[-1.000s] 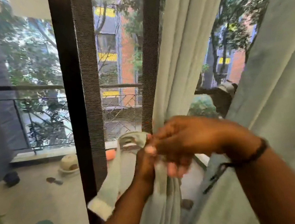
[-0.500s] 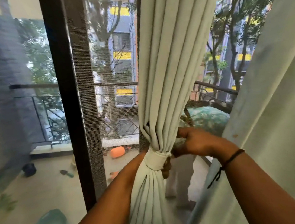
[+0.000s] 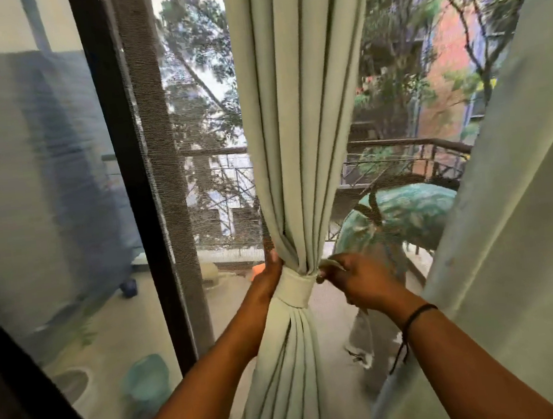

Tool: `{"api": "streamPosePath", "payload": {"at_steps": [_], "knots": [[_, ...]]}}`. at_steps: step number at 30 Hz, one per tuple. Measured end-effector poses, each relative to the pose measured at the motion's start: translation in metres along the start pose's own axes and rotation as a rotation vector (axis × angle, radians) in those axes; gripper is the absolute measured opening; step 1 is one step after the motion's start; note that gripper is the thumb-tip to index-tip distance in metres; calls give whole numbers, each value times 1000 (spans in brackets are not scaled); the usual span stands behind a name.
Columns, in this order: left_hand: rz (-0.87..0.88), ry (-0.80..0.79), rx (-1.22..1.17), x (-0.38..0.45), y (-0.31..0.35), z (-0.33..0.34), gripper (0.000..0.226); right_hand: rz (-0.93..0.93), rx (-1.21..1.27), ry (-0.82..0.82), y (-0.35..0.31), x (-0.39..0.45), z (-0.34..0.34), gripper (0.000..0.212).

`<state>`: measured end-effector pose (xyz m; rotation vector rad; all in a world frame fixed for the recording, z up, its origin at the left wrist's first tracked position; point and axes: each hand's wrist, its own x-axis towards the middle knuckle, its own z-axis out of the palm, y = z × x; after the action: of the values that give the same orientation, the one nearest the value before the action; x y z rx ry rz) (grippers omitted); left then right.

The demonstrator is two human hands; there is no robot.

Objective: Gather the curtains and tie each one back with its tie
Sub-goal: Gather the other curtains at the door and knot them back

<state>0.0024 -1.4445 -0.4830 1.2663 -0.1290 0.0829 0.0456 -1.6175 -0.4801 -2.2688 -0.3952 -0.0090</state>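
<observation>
Encircling curtain (image 3: 298, 138), tie (image 3: 294, 285) between both grips.

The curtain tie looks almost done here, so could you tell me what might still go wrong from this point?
1. The right hand only pinches the tie's loose end; if it slips, the tie could loosen and the gathered curtain spread again.
2. The left hand is partly hidden behind the bundle, so folds at the back may escape the band unnoticed.
3. The second curtain on the right hangs untied.
</observation>
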Motion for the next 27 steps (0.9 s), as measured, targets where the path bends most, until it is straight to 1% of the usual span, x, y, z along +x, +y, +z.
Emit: {"api": "streamPosePath", "payload": {"at_steps": [1, 3, 4, 6, 7, 8, 9, 12, 13, 15, 16, 18, 20, 22, 23, 24, 27], "knots": [[4, -17, 36, -3, -4, 1, 39, 0, 9, -7, 4, 0, -3, 27], [111, -124, 177, -14, -14, -3, 40, 4, 34, -23, 11, -3, -8, 28], [122, -138, 168, -18, -15, 0, 43, 8, 48, -34, 14, -5, -9, 28], [121, -83, 107, -21, -15, 6, 62, 19, 88, -58, 18, -9, -10, 29], [131, -93, 67, -21, -18, 6, 73, 15, 89, -69, 19, -12, -12, 30], [139, -96, 98, -20, -20, 8, 83, 2, 63, -75, 17, -15, -15, 31], [143, -94, 148, -18, -22, 10, 84, -23, 36, -72, 16, -17, -17, 31], [164, 7, 285, -7, -22, 12, 54, -121, -20, -30, 2, -26, -26, 29], [165, 18, 335, -2, -21, 13, 53, -143, -43, -15, -2, -29, -30, 30], [179, 60, 430, 4, -21, 13, 60, -161, -83, 5, -8, -34, -39, 32], [198, 107, 477, 6, -20, 13, 62, -151, -79, -2, -10, -37, -45, 30], [259, 245, 574, 8, -22, 13, 64, -126, -75, -47, -13, -46, -55, 24], [345, 383, 741, 7, -22, 15, 71, -112, -152, -75, -20, -54, -59, 24], [406, 456, 866, 5, -22, 18, 76, -115, -239, -59, -32, -59, -56, 16], [433, 459, 890, 3, -23, 19, 74, -127, -286, -40, -40, -61, -54, 12], [452, 440, 893, -1, -23, 21, 72, -131, -351, -18, -50, -63, -51, 14], [517, 305, 847, -6, -29, 16, 73, -140, -526, 40, -79, -68, -36, 23]]}}
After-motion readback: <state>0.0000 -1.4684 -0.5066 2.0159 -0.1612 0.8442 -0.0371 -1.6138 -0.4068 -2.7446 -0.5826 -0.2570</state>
